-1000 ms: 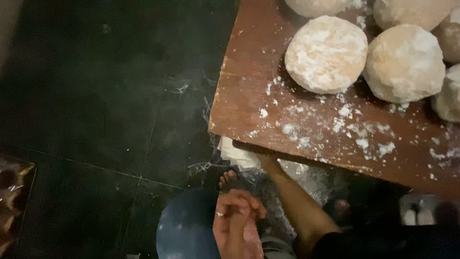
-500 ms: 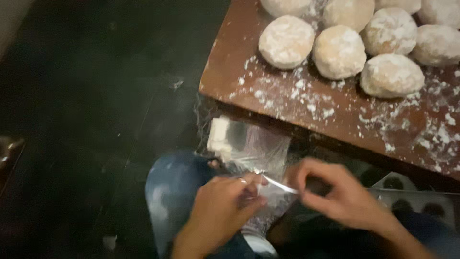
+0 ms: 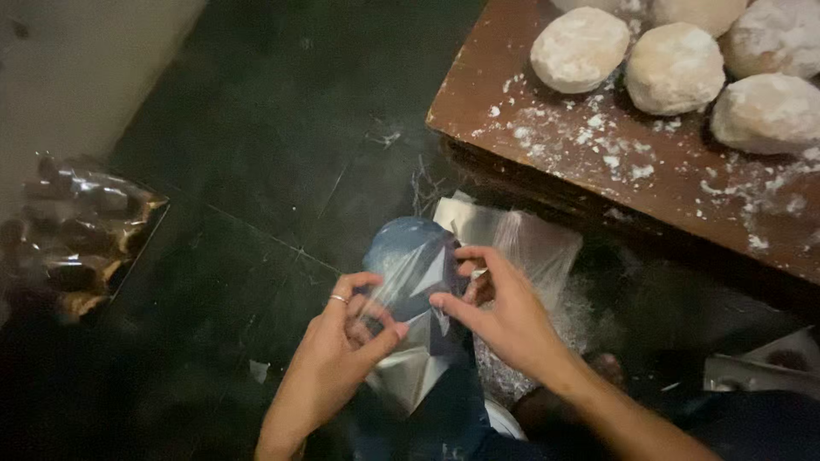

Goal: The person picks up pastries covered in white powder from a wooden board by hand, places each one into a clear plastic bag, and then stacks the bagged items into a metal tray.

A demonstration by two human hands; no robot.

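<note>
Both hands now pinch the thin clear plastic bag (image 3: 410, 286) over the knee, left hand (image 3: 342, 341) and right hand (image 3: 504, 312) close together, having come off the floury brown wooden worktop (image 3: 615, 162) with its dough balls (image 3: 581, 47).

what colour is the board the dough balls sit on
Reddish brown board, dusted with white flour; head view.

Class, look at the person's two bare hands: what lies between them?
In the head view, a thin clear plastic bag spans between the left hand and right hand, both pinching it above a blue-clad knee.
</note>
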